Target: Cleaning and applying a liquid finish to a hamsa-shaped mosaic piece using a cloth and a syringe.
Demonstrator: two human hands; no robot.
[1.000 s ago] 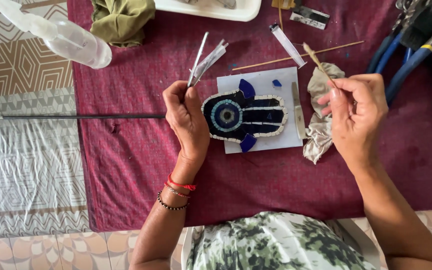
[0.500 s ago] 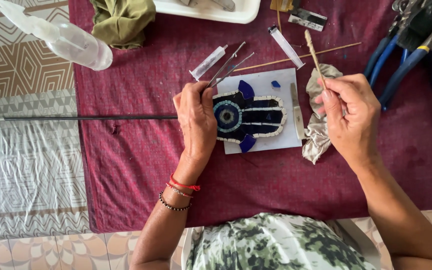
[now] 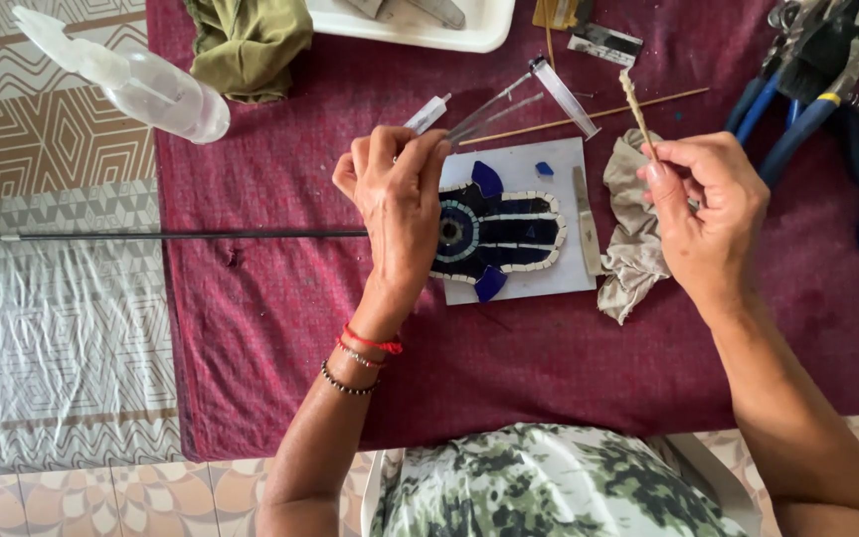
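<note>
- Clearly, the left hand (image 3: 397, 204) is pinched shut on metal tweezers (image 3: 484, 106), thumb and fingertips squeezing the handle end so the tips point up and away, clear of the mosaic (image 3: 504, 234).
- The right hand (image 3: 705, 214) is closed around a thin wooden stick (image 3: 638, 111), held upright like a pen; its top end looks crusted, though with what I cannot tell.
- The mosaic, a hand shape in dark blue, white and an eye of rings, lies flat on a white board (image 3: 559, 283) between the two hands, partly under the left one, probably so both can reach it.
- One loose blue chip (image 3: 544, 169) sits on the board's upper corner, apart from the mosaic.
- A crumpled rag (image 3: 633, 244) lies touching the board's right edge, just beside the right hand, handy for wiping.
- A maroon cloth (image 3: 251, 328) covers the table under all of it, likely to catch bits.
- Pliers (image 3: 827, 94) with blue handles are heaped at the far right; I count at least two, the pile being too tangled to say more.
- One clear spray bottle (image 3: 141, 85) lies on its side at upper left, off the cloth.
- One white tray (image 3: 479, 35) and one green cloth bundle (image 3: 246, 40) sit along the top edge.
- One more long stick (image 3: 599, 114) lies flat above the board.
- Three bracelets (image 3: 360, 353) ring the left wrist.
</note>
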